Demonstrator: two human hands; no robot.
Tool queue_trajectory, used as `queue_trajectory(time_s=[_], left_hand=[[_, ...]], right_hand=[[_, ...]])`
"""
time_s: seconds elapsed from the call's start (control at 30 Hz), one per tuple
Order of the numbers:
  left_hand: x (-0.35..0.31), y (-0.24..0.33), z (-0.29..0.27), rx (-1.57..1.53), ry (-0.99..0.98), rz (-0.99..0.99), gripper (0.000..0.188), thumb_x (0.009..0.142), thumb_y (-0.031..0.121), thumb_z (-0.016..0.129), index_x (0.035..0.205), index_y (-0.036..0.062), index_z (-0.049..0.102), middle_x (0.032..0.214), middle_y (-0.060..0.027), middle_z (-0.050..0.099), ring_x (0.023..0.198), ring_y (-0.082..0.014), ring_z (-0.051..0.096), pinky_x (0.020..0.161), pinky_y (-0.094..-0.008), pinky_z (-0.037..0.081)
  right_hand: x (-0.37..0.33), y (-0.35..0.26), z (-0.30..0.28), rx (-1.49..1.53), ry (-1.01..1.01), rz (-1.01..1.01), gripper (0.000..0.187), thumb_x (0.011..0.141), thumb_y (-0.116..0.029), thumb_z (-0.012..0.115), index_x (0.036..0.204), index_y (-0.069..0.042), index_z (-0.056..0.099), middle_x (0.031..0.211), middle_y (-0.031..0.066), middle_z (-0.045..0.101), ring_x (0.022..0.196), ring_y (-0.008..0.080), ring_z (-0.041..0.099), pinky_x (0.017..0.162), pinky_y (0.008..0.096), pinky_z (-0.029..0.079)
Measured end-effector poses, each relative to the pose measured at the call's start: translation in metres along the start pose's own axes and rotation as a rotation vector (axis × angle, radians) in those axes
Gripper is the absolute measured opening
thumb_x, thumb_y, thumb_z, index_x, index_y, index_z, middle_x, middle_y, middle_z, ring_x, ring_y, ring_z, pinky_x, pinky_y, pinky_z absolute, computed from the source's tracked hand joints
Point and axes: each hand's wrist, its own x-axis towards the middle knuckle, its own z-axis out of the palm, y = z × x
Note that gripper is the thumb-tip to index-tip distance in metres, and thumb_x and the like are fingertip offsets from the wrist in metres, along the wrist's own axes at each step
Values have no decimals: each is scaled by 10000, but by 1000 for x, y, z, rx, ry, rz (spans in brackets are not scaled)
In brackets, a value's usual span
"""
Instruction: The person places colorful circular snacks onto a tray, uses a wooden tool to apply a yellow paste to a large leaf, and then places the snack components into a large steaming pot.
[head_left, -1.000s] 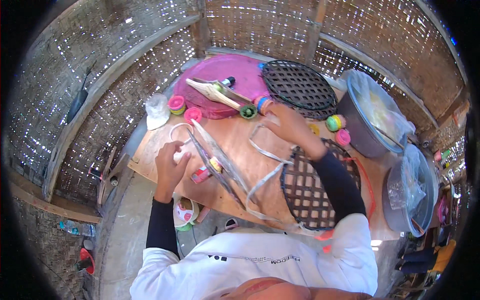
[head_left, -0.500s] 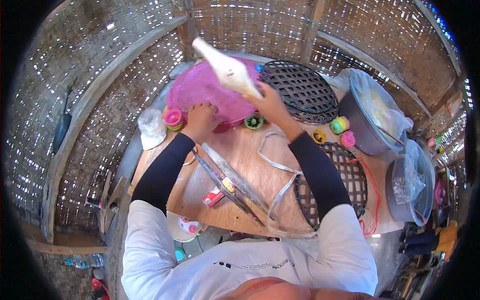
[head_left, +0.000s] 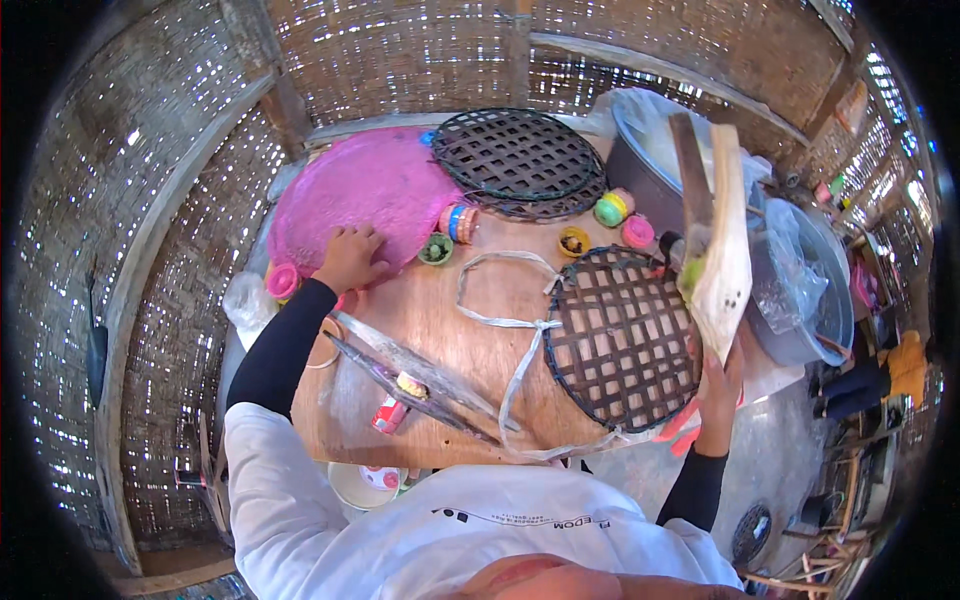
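Note:
At the right, my right hand (head_left: 718, 385) grips the lower tip of a pale wooden piece (head_left: 728, 270) with a dark-sided fork at its top. It is raised over the table's right edge, beside a round woven tray (head_left: 628, 340) with dark open slats. My left hand (head_left: 352, 258) lies with spread fingers on the near edge of a round pink sheet (head_left: 345, 200). Next to that hand are a small pink cup (head_left: 283, 280) and a green cup (head_left: 436, 249) with dark contents. What the fingers of my right hand cover is hidden.
Stacked dark woven trays (head_left: 515, 155) lie at the back. Two grey tubs (head_left: 795, 290) with plastic bags stand right. A white strap (head_left: 520, 375) loops over the table. Long wooden sticks (head_left: 420, 370) lie near a red box (head_left: 389, 414). A person (head_left: 880, 375) is far right.
My right hand has swung the pale wooden piece from above the pink sheet to the far right. My left hand stays on the sheet. The view has turned right.

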Motion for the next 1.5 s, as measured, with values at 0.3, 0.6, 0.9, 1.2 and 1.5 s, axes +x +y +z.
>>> queue_trajectory(time_s=[0.3, 0.6, 0.9, 1.2, 1.5], left_hand=[[40, -58, -10, -275, 258, -278, 222, 769, 192, 487, 843, 9, 589, 794, -214, 579, 738, -370, 560, 640, -444, 429], [63, -44, -139, 55, 772, -558, 235, 861, 244, 426, 927, 75, 574, 885, -168, 584, 796, -360, 551, 682, -430, 424], [127, 283, -116, 177, 264, 143, 67, 699, 147, 516, 739, 111, 556, 677, -66, 549, 639, -238, 557, 543, -400, 402], [88, 457, -51, -65, -133, 319, 145, 750, 244, 526, 818, 115, 527, 791, -47, 545, 749, -228, 566, 650, -364, 393], [59, 513, -60, -293, -20, 85, 131, 763, 224, 531, 800, 98, 527, 733, -65, 543, 669, -241, 567, 582, -374, 413]], right_hand=[[-35, 7, -43, 83, 281, 12, 676, 725, -440, 612, 1158, 40, 413, 948, 98, 559, 771, 133, 530, 603, 217, 407], [-44, 7, -113, 130, 435, -177, 714, 722, -436, 593, 1192, 51, 366, 1047, 156, 506, 927, 217, 517, 783, 302, 409], [-15, 33, -188, 211, 395, -240, 765, 684, -469, 614, 1192, 31, 337, 1047, 170, 483, 909, 218, 503, 720, 302, 400], [-6, 63, -239, 237, 75, -96, 805, 654, -500, 668, 1160, 61, 392, 1076, 95, 507, 973, 171, 503, 833, 299, 392], [7, 78, -239, 211, -339, -92, 636, 703, -250, 683, 1198, 38, 406, 1186, 115, 456, 1085, 175, 443, 912, 302, 345]])
